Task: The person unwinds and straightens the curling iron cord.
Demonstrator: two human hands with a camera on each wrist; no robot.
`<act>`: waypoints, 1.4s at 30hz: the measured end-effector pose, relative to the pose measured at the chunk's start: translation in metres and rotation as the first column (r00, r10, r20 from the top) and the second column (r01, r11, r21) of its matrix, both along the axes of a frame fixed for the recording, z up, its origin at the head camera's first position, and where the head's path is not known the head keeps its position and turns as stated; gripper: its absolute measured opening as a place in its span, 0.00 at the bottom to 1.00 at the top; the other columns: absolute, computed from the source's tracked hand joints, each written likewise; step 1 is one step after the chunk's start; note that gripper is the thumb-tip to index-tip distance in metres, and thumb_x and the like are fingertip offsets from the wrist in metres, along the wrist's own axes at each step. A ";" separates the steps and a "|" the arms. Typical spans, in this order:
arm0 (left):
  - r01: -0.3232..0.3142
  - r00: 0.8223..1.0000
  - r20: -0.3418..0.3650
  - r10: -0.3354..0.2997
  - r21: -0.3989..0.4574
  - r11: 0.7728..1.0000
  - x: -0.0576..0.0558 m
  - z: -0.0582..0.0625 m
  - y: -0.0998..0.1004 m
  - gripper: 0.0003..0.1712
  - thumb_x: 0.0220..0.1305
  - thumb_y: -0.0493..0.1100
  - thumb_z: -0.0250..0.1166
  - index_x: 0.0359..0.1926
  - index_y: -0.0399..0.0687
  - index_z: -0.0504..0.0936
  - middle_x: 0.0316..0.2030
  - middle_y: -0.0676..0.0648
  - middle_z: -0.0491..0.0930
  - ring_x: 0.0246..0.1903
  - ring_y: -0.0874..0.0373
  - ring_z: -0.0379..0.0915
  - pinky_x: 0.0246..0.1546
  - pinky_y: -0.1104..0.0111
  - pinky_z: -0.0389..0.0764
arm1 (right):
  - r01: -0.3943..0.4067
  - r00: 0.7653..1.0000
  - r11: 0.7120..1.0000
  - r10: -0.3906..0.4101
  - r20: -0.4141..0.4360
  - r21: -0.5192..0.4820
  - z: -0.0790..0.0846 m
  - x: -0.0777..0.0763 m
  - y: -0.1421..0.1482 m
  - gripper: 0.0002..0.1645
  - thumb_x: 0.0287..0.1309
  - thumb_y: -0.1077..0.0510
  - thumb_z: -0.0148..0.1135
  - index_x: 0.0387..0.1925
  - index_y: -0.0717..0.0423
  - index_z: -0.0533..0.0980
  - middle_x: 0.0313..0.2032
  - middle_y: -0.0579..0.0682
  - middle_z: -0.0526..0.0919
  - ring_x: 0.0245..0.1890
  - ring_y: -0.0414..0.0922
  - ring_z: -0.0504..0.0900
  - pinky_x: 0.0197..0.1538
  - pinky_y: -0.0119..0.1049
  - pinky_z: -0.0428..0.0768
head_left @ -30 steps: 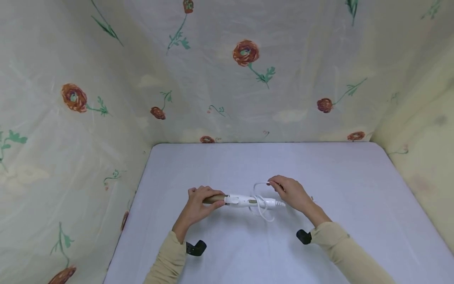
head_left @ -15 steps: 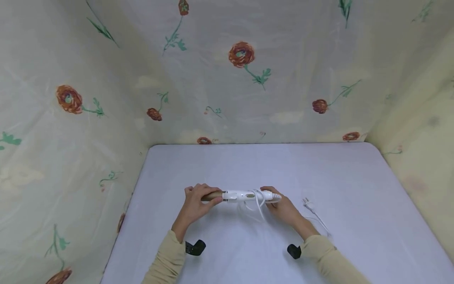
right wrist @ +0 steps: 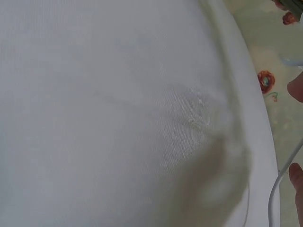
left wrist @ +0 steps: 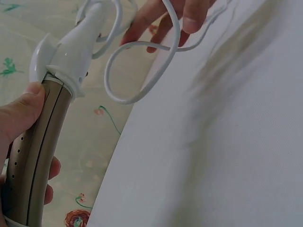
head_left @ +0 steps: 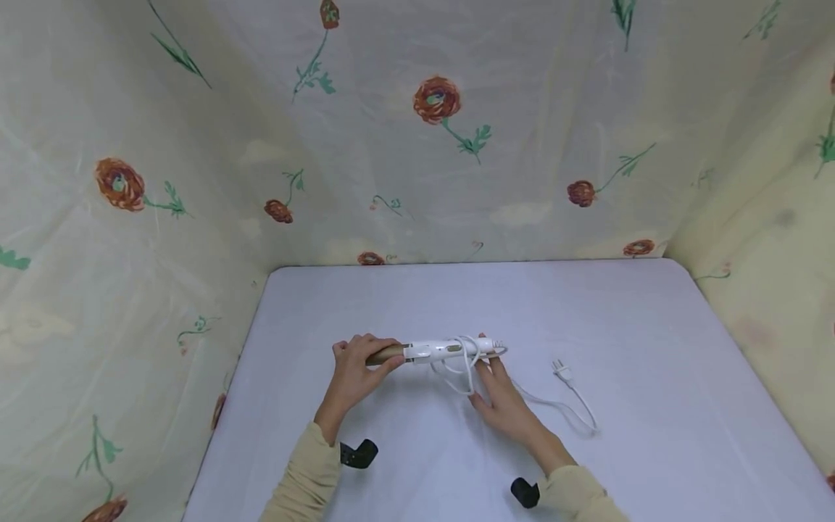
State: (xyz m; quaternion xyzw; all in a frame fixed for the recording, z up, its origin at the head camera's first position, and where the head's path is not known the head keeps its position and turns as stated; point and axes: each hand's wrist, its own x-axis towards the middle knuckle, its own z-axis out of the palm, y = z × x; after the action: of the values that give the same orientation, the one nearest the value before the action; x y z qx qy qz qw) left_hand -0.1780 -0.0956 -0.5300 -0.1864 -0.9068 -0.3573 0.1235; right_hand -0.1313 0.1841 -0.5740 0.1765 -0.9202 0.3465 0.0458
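Note:
My left hand [head_left: 355, 370] grips the brown barrel of a hair curling iron [left wrist: 40, 146]; its thumb lies near the joint with the white handle [head_left: 440, 350]. The iron is held up above the table, roughly level in the head view. A white cord [left wrist: 137, 97] hangs in loose loops around the handle. My right hand [head_left: 505, 409] is at the handle's cord end, fingers spread apart beside the loops. Fingertips [left wrist: 191, 23] of the right hand show behind a cord loop in the left wrist view. Whether they touch the handle is hard to tell.
The cord's plug [head_left: 562, 371] lies on the white table [head_left: 626, 312], right of my right hand. Flower-printed cloth [head_left: 509, 145] hangs behind the table and at both sides. A black wrist mount [head_left: 359, 454] juts from the left sleeve, another [head_left: 525, 492] from the right.
My right hand let go of the cord strand it was pulling and moved left and down beneath the handle. The plug came into sight on the table. My left hand kept its grip, shifting slightly left.

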 end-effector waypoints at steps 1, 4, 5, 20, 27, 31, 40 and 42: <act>-0.006 1.000 -0.002 0.006 -0.003 1.000 0.000 0.000 0.000 0.20 0.53 0.60 0.68 0.45 0.60 0.85 0.34 0.56 0.82 0.35 0.60 0.70 0.43 0.58 0.49 | 0.007 1.000 1.000 -0.007 0.012 -0.008 0.001 0.003 -0.002 0.49 0.55 0.63 0.61 0.74 0.52 0.47 0.74 0.59 0.41 0.72 0.59 0.49 0.67 0.53 0.58; -0.023 1.000 0.004 0.023 -0.002 1.000 0.000 0.000 0.001 0.20 0.53 0.60 0.68 0.45 0.59 0.85 0.34 0.55 0.82 0.35 0.59 0.71 0.42 0.59 0.49 | 0.006 0.999 0.999 -0.004 0.042 -0.054 0.005 0.010 -0.006 0.45 0.59 0.61 0.60 0.73 0.53 0.49 0.73 0.60 0.48 0.71 0.59 0.53 0.66 0.54 0.60; -0.030 1.000 0.005 0.030 -0.001 1.000 0.000 0.000 0.001 0.19 0.53 0.60 0.68 0.45 0.59 0.85 0.34 0.55 0.82 0.35 0.59 0.70 0.42 0.59 0.49 | 0.006 0.999 0.998 -0.002 0.053 -0.069 0.006 0.013 -0.007 0.44 0.60 0.60 0.59 0.73 0.54 0.50 0.73 0.59 0.50 0.71 0.59 0.55 0.66 0.55 0.60; -0.066 0.998 0.010 0.066 -0.016 0.998 0.002 0.001 0.007 0.19 0.54 0.62 0.66 0.44 0.61 0.85 0.33 0.55 0.82 0.35 0.59 0.69 0.42 0.60 0.49 | 0.126 0.983 0.960 -0.156 -0.101 -0.251 0.014 0.017 -0.030 0.12 0.63 0.57 0.59 0.47 0.52 0.73 0.52 0.51 0.80 0.56 0.50 0.77 0.58 0.49 0.72; -0.080 0.997 0.012 0.081 -0.028 0.996 0.002 0.002 0.008 0.20 0.54 0.62 0.66 0.45 0.61 0.85 0.34 0.54 0.83 0.35 0.58 0.70 0.44 0.58 0.50 | 0.155 0.956 0.953 -0.212 -0.205 -0.260 0.011 0.020 -0.033 0.04 0.59 0.62 0.62 0.37 0.53 0.76 0.55 0.55 0.69 0.51 0.45 0.75 0.53 0.38 0.71; -0.079 0.997 0.017 0.079 -0.028 0.996 0.001 0.003 0.008 0.20 0.54 0.62 0.66 0.45 0.61 0.84 0.35 0.54 0.83 0.35 0.58 0.70 0.44 0.59 0.51 | 0.139 0.969 0.950 -0.190 -0.161 -0.280 0.013 0.023 -0.034 0.05 0.62 0.60 0.59 0.40 0.52 0.76 0.45 0.44 0.77 0.49 0.42 0.74 0.51 0.36 0.71; -0.089 0.996 0.003 0.089 -0.018 0.996 0.001 0.003 0.008 0.22 0.54 0.63 0.66 0.45 0.60 0.84 0.34 0.55 0.82 0.35 0.59 0.69 0.44 0.57 0.51 | 0.026 0.994 0.922 -0.063 -0.084 -0.386 0.017 0.025 -0.035 0.06 0.68 0.61 0.51 0.44 0.54 0.72 0.37 0.44 0.82 0.43 0.41 0.82 0.49 0.37 0.78; -0.093 0.996 0.000 0.093 -0.018 0.996 0.001 0.003 0.007 0.22 0.54 0.64 0.65 0.45 0.61 0.84 0.35 0.55 0.82 0.35 0.59 0.69 0.44 0.58 0.51 | 0.016 0.996 0.919 -0.049 -0.073 -0.395 0.019 0.025 -0.035 0.05 0.68 0.60 0.51 0.43 0.52 0.72 0.35 0.44 0.82 0.41 0.41 0.82 0.47 0.36 0.78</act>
State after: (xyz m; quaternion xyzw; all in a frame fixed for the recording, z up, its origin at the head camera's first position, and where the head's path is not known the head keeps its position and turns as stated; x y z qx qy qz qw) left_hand -0.1767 -0.0886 -0.5274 -0.1452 -0.9177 -0.3431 0.1380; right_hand -0.1060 0.1493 -0.5555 0.1623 -0.8320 0.5160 0.1233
